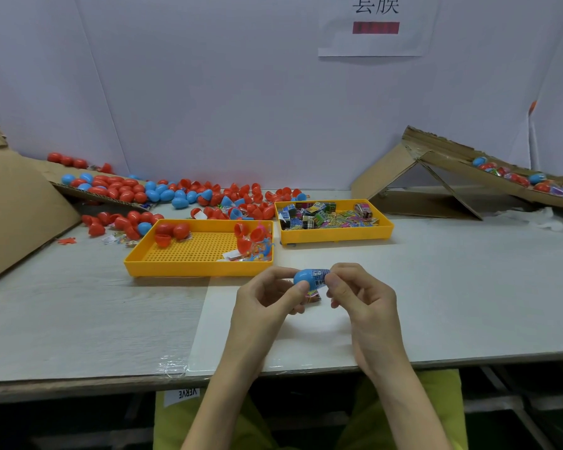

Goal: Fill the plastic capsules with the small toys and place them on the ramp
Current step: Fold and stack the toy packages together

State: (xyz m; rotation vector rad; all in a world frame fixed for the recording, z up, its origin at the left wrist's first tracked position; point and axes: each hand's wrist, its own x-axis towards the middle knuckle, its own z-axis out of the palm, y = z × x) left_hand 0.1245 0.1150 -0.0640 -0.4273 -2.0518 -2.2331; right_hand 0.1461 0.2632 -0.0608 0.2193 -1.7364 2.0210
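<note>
**A:** Where is the capsule?

**B:** Middle of the frame, held just above the counter (pixel 436 287). My left hand (pixel 267 298) has the blue capsule (pixel 306 277) clamped between thumb and fingers (pixel 301 289) at its rounded end. My right hand (pixel 363 295) pinches the other end, where a printed toy packet (pixel 320 277) with a barcode shows at the mouth.

**A:** Is it closed?

**B:** I judge not; the packet looks only part way in. A scrap of coloured wrapper (pixel 312 298) shows below the capsule. I cannot tell whether it is tucked in or loose in the hand.

**A:** How do I seat it well?

**B:** I'd hold the left grip firm but clear of the rim. Fold the packet's corners inward and press with the right thumb straight along the capsule, so nothing is trapped in the seam. Then the second half goes on squarely.

**A:** And after?

**B:** The cardboard ramp (pixel 452 165) sits at the right of the frame, with filled capsules lying on it. More toys wait in the yellow tray (pixel 335 238), right of centre.
</note>
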